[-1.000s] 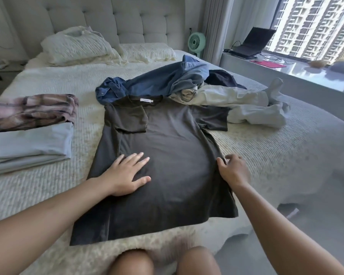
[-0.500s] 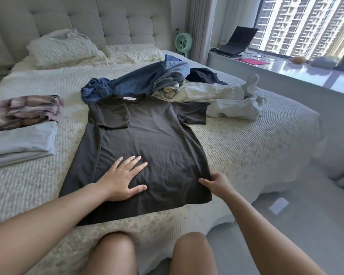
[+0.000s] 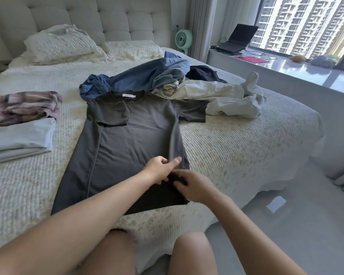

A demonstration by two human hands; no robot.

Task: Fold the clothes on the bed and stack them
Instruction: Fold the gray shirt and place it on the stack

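A dark grey T-shirt (image 3: 127,143) lies flat on the bed (image 3: 236,147), collar toward the headboard, its left side and sleeve folded inward. My left hand (image 3: 160,168) pinches the shirt's right side near the hem, where a raised crease runs up toward the sleeve. My right hand (image 3: 193,187) grips the shirt's lower right hem, just below the left hand. Behind the collar lies a heap of unfolded clothes: a blue denim shirt (image 3: 139,78), a dark garment (image 3: 205,74) and white trousers (image 3: 226,96). A folded stack sits at the left: a plaid piece (image 3: 22,106) and a light blue one (image 3: 20,137).
Pillows (image 3: 62,44) lean on the tufted headboard. The bed's right edge drops to a grey floor with a white paper (image 3: 276,203). A green fan (image 3: 184,39), a laptop (image 3: 236,39) and a pink folder (image 3: 251,60) stand along the window ledge. My knees are at the bed's near edge.
My left hand lifted off the middle of the shirt and moved right to its right side. My right hand slid inward along the hem, pulling the right side over into a crease.
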